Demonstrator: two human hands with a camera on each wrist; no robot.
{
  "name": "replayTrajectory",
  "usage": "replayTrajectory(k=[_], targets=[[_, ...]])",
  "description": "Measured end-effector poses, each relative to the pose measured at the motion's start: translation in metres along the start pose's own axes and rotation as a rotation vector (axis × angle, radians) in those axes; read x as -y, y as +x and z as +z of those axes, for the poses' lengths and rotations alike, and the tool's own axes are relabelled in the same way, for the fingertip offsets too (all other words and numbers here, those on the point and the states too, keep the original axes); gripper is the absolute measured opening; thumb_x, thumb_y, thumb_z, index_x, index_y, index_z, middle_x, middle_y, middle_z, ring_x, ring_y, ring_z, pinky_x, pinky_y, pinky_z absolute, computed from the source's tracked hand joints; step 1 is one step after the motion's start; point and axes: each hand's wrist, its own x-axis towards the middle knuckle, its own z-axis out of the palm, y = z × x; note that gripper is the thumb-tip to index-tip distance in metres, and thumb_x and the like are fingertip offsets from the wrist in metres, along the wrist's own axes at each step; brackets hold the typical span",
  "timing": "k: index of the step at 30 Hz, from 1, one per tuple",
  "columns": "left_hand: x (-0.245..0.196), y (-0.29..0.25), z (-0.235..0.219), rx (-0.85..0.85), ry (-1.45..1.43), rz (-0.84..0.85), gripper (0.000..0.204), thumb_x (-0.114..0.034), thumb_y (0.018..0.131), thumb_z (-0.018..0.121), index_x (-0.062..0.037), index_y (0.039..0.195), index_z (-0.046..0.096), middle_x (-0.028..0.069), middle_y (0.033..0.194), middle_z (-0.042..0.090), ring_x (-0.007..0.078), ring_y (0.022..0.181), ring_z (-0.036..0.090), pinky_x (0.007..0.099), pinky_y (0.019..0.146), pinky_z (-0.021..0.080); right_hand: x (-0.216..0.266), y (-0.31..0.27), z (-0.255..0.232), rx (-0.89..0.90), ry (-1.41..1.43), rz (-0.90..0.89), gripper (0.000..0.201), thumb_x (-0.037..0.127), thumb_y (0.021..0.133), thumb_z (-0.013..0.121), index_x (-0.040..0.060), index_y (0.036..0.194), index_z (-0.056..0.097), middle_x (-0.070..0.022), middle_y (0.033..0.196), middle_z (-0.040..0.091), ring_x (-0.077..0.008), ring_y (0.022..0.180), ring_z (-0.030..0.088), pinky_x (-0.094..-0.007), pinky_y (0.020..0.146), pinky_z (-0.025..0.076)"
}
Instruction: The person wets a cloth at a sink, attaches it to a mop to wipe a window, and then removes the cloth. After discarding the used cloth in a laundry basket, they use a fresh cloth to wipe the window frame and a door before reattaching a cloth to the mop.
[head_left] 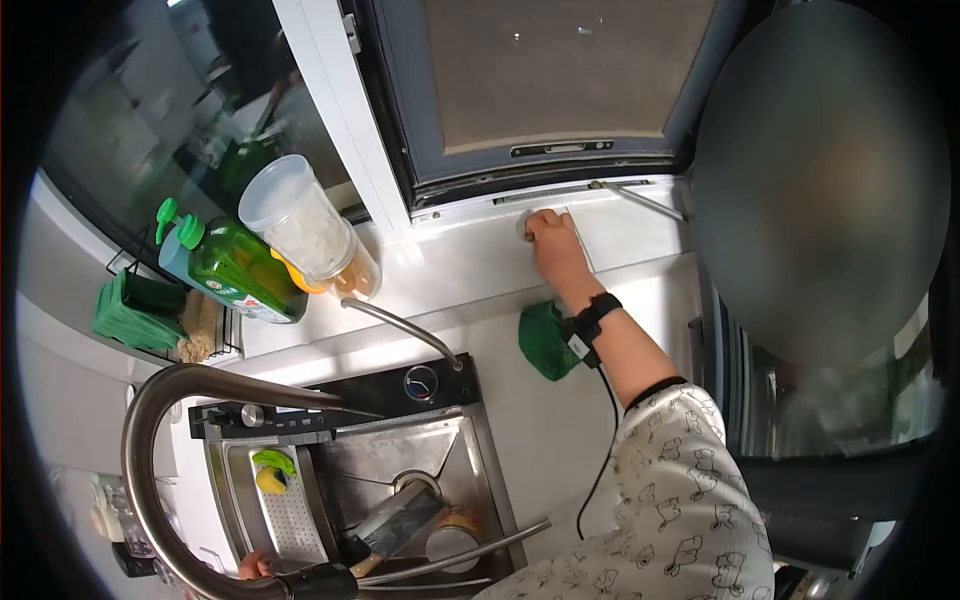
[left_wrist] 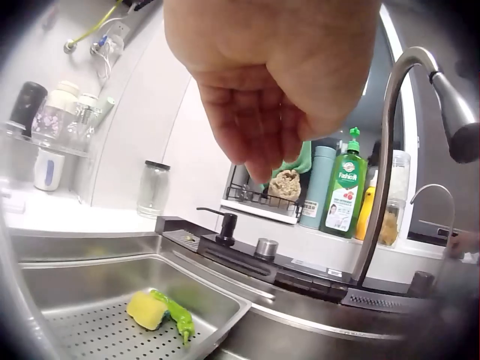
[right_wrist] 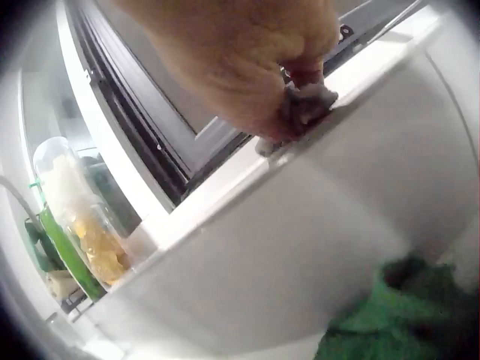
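My right hand (head_left: 560, 255) is at the window sill (head_left: 455, 250), its fingers curled round a crumpled grey cloth (right_wrist: 311, 103). The cloth touches the sill's surface and is partly hidden by the fingers. Below that wrist a green cloth (head_left: 545, 343) lies on the white counter. My left hand (left_wrist: 262, 82) hangs loosely curled above the sink's left side, holding nothing. In the head view only a bit of it shows, near the bottom edge. Under it a perforated steel tray (left_wrist: 94, 334) carries a yellow sponge (left_wrist: 147, 310) and a green pepper (left_wrist: 178, 315).
A cleaver (head_left: 402, 520) and a round can (head_left: 455, 540) sit in the sink basin. The curved faucet (head_left: 145, 470) arches over it. A green soap bottle (head_left: 245, 270) and a clear container (head_left: 300, 220) stand on the sill's left. A dark oval panel (head_left: 825, 190) borders the right.
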Motion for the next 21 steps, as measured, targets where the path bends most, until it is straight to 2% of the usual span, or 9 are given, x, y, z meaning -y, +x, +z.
replayTrajectory(k=[3,5,6,8,10,12,14,20,21], targets=[[-0.034,0.006,-0.019,0.007,0.09,-0.027,0.03,-0.023,0.09,0.044,0.0045,0.098,0.052,0.0205,0.086,0.056,0.0257,0.07,0.061,0.0328,0.056,0.051,-0.023,0.027,-0.007,-0.123,0.013,-0.083,0.017,-0.007,0.07,0.046,0.0039,0.077,0.057,-0.0165,0.085,0.056,-0.0335,0.072,0.052,-0.0389,0.072,0.045],[-0.045,0.006,-0.027,0.011,0.135,-0.048,0.029,-0.023,0.09,0.044,0.0042,0.098,0.053,0.0201,0.086,0.056,0.0255,0.07,0.06,0.0327,0.056,0.051,-0.044,0.055,-0.047,-0.48,-0.009,-0.194,0.008,-0.001,0.07,0.05,0.0017,0.074,0.056,-0.0159,0.073,0.054,-0.0327,0.07,0.053,-0.0393,0.066,0.043],[-0.048,0.005,-0.031,0.011,0.154,-0.054,0.029,-0.023,0.09,0.044,0.004,0.098,0.053,0.0199,0.086,0.056,0.0254,0.07,0.06,0.0327,0.056,0.051,-0.049,0.064,-0.069,-0.467,-0.008,0.008,0.007,0.001,0.069,0.053,0.0021,0.075,0.057,-0.0157,0.074,0.055,-0.0324,0.072,0.054,-0.0402,0.067,0.043],[-0.055,0.004,-0.033,0.029,0.198,-0.06,0.028,-0.022,0.09,0.044,0.0036,0.098,0.053,0.0195,0.086,0.057,0.0252,0.07,0.06,0.0326,0.057,0.051,-0.095,0.088,-0.077,-0.74,-0.171,-0.024,0.008,0.004,0.071,0.056,0.0035,0.078,0.058,-0.0154,0.073,0.056,-0.033,0.07,0.054,-0.0394,0.067,0.044],[-0.064,0.002,-0.036,0.044,0.233,-0.064,0.028,-0.022,0.09,0.045,0.0033,0.099,0.053,0.0191,0.086,0.057,0.025,0.07,0.06,0.0325,0.057,0.051,-0.136,0.103,-0.06,-0.676,0.088,0.387,0.013,0.008,0.074,0.059,0.0046,0.087,0.061,-0.0176,0.081,0.057,-0.0352,0.077,0.057,-0.0389,0.07,0.046],[-0.071,0.002,-0.036,0.057,0.268,-0.068,0.027,-0.022,0.09,0.045,0.0029,0.099,0.053,0.0188,0.085,0.057,0.0247,0.07,0.06,0.0324,0.057,0.051,-0.129,0.106,-0.047,-0.305,0.079,0.618,0.017,0.009,0.075,0.059,0.003,0.091,0.062,-0.022,0.095,0.056,-0.0372,0.094,0.055,-0.04,0.077,0.045],[-0.077,0.004,-0.035,0.069,0.301,-0.067,0.027,-0.021,0.09,0.045,0.0026,0.099,0.053,0.0184,0.085,0.057,0.0245,0.07,0.06,0.0324,0.057,0.05,-0.113,0.104,-0.023,-0.536,-0.153,0.464,0.013,0.008,0.075,0.056,0.0013,0.085,0.063,-0.0218,0.092,0.057,-0.037,0.091,0.056,-0.0403,0.077,0.046],[-0.094,0.015,-0.023,0.112,0.343,-0.05,0.026,-0.02,0.09,0.046,0.0015,0.1,0.054,0.0172,0.084,0.058,0.0238,0.07,0.06,0.0321,0.058,0.05,-0.092,0.088,-0.006,-0.62,-0.041,0.194,0.011,0.0,0.072,0.051,0.0008,0.074,0.061,-0.0176,0.086,0.056,-0.0336,0.08,0.056,-0.0388,0.074,0.047],[-0.096,0.016,-0.022,0.115,0.349,-0.043,0.025,-0.02,0.09,0.046,0.0014,0.1,0.054,0.017,0.084,0.058,0.0237,0.07,0.06,0.0321,0.058,0.05,-0.088,0.087,-0.006,-0.499,-0.052,0.135,0.013,-0.001,0.071,0.052,0.002,0.078,0.062,-0.0156,0.086,0.056,-0.0325,0.081,0.056,-0.0385,0.074,0.046]])
